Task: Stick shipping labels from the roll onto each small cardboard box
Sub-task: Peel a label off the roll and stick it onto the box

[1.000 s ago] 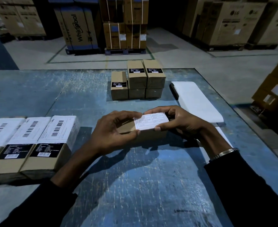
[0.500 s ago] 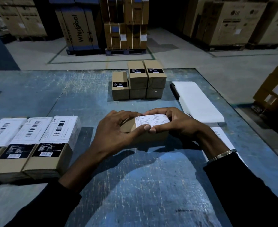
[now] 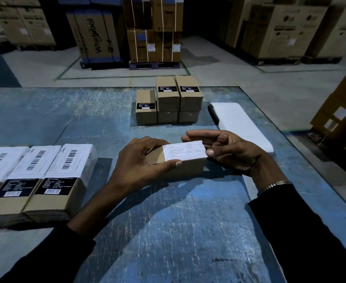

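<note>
Fingers [image 3: 147, 146] grip box [image 3: 180, 168]; label [image 3: 185, 153] seemingly stuck.

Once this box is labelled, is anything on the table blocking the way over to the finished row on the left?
Nothing visible does. Bare table lies between the box, gripped by the left hand, and the labelled boxes. The right hand sits on the far side.

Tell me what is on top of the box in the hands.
A white shipping label covers the right part of the box top; the left hand fingers hide the rest.
</note>
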`<action>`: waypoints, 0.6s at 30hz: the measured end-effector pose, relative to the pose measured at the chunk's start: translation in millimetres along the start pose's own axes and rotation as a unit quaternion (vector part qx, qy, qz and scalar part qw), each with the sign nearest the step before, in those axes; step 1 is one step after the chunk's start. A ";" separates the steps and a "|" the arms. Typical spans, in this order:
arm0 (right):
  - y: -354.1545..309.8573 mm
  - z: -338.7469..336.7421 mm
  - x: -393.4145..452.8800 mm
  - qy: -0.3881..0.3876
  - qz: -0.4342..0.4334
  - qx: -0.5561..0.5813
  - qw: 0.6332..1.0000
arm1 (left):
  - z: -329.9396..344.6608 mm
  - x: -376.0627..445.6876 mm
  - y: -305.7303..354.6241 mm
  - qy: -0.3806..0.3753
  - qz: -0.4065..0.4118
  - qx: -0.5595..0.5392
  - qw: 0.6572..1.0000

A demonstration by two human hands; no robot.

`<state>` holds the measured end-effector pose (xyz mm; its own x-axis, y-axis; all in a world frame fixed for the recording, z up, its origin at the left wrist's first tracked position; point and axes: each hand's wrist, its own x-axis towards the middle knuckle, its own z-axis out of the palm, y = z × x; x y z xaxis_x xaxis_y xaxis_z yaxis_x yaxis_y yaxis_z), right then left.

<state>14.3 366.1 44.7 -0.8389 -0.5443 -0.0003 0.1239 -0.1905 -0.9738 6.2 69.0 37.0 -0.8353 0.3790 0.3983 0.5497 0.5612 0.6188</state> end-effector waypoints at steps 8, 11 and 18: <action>-15.1 24.2 15.4 0.077 -0.023 0.066 0.995 | -8.1 -5.0 13.9 0.165 -0.074 -0.195 0.964; -15.0 59.3 29.3 0.140 -0.022 0.020 0.990 | -5.7 -8.2 19.8 0.198 -0.076 -0.188 0.959; -17.3 88.8 36.8 0.264 -0.144 -0.172 0.938 | -2.1 -13.1 35.2 0.152 -0.035 -0.202 0.967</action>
<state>28.4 276.8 81.7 -0.9682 -0.0124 0.2497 -0.2500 0.0569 -0.9666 36.5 82.3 54.9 -0.8685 0.0825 0.4888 0.4941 0.2212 0.8408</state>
